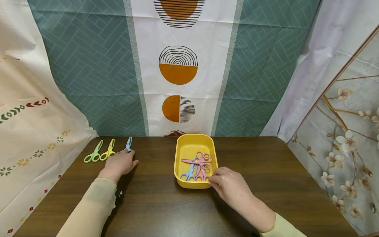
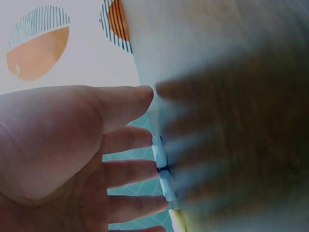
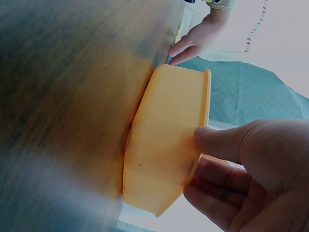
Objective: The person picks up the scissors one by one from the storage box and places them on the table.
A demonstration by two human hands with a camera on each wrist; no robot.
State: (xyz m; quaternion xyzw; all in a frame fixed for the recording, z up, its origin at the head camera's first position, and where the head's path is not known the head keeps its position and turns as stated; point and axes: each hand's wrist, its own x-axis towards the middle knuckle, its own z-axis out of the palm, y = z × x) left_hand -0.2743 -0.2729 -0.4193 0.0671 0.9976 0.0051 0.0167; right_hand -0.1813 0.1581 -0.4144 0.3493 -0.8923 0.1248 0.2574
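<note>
At the back left of the table, my left hand (image 1: 119,163) touches the handles of blue scissors (image 1: 128,144) lying flat. In the left wrist view its fingers (image 2: 130,173) are straight, with their tips at the blue handles (image 2: 159,152). A yellow plastic bin (image 1: 193,185) sits at the middle of the table. My right hand (image 1: 234,186) pinches the bin's near right corner, thumb outside the wall (image 3: 164,135) and fingers over the rim. Inside the bin lie pink scissors (image 1: 202,161) across blue scissors (image 1: 190,171) and another pink pair (image 1: 202,177).
Green scissors (image 1: 94,153) and yellow scissors (image 1: 108,150) lie to the left of the blue pair, blades toward the back. Behind the wooden table (image 1: 154,210) hangs a patterned curtain (image 1: 180,108); floral cloth (image 1: 340,158) hangs at the right.
</note>
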